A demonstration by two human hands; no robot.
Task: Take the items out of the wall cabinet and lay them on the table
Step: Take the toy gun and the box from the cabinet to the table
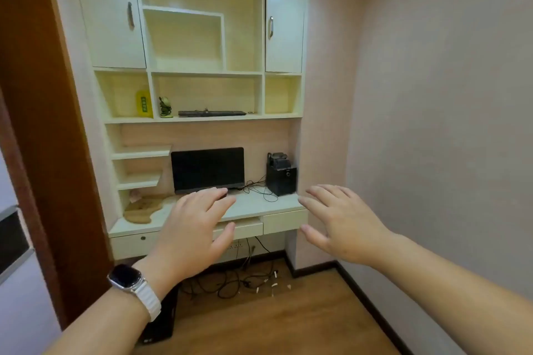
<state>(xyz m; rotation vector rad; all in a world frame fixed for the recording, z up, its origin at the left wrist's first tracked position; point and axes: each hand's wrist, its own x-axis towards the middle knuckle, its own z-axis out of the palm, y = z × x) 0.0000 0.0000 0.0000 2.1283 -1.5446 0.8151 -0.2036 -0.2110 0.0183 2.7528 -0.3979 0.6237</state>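
Observation:
The wall cabinet [202,73] is cream, with open shelves and two shut doors. On its lowest shelf stand a yellow packet [144,104], a small green-based object with coiled cable [165,108], a black keyboard [212,113] and a tiny item [251,112]. Below is the white table [259,204]. My left hand [193,228], with a watch on the wrist, and my right hand [343,225] are stretched forward in front of the table, fingers spread, holding nothing, well below the shelf items.
On the table stand a black monitor [207,168], a black speaker box [281,177] with cables and a wooden board [144,207]. Cables [230,282] lie on the wood floor under the table. A brown door frame [43,124] is at left, a pink wall at right.

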